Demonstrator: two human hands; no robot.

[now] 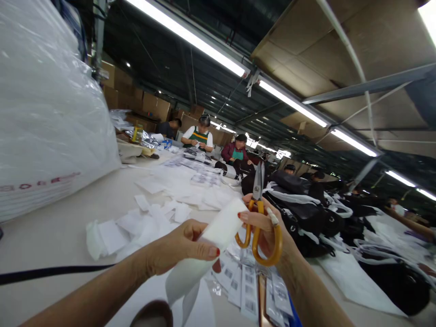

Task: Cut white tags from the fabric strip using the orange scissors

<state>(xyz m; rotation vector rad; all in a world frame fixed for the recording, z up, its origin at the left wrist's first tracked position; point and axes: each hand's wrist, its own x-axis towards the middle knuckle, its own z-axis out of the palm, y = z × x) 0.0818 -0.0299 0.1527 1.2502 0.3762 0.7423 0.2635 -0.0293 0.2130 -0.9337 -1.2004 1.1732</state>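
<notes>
- Two bare hands meet near the middle of the view, raised above the bench (51,236).
- The left hand (177,247) is closed in a pinch, thumb on top, gripping a white strip (223,227) of paper or fabric by its near end; the strip tilts up to the right, and its tail curls down below the hand.
- The right hand (269,231) is closed around a pair of orange-handled scissors (259,218), fingers through the loops, while its fingertips also touch the far right corner of the strip.
- The scissor blades point straight up and stand together, just right of the strip and not on it.
- Below the hands, near the lower edge, printed barcode labels (245,286) lie spread on the bench.
- Left of the hands lies a scatter of white cut pieces (136,225), and a black strap (51,273) runs in from the left edge.
- Right of the hands a heap of black bags with white handles (306,204) covers the bench.
- At the far left stands a large clear plastic sack (44,113) of white goods.
- Farther along the bench more white sheets lie, and several other people (218,143) sit working, well apart from the hands.
- Cardboard boxes (150,104) are stacked behind them, under long strip lights (190,36).
</notes>
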